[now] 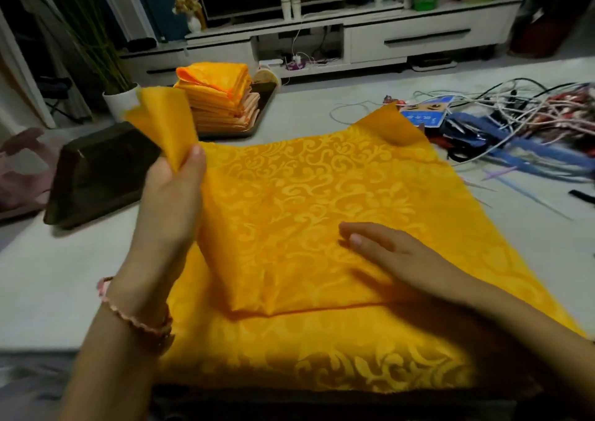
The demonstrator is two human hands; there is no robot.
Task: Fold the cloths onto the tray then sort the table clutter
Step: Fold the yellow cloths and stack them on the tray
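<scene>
Spread over the middle of the white table (48, 275): the yellow cloth (322, 195), reference for all else. Off its far left corner, a stack of folded cloths (219, 98) in the same yellow, piled on a dark tray (264, 105). Partly hiding that stack, the cloth's own upheld corner. Just left of the cloth, a dark slope-sided block (96, 169), perhaps a second tray turned bottom up; too dim to say. Touching the far right corner, a blue printed card (425, 114). Beyond that, a tangle of cables (515, 121) in white, red and blue, with loose blue strips trailing along the cloth's right side.

Glossy damask weave, with scrolling leaf figures in paler yellow. Roughly square, with a flap doubled over the near part along a straight edge. Far right corner curled upward.

Above the cloth's left edge, the left hand (170, 201), pinching the left corner between thumb and fingers and holding it upright; a pink braided bracelet (135, 317) at the wrist. On the cloth's middle, the right hand (386, 250), palm down, fingers straight and pressed together, flat on the doubled flap.
</scene>
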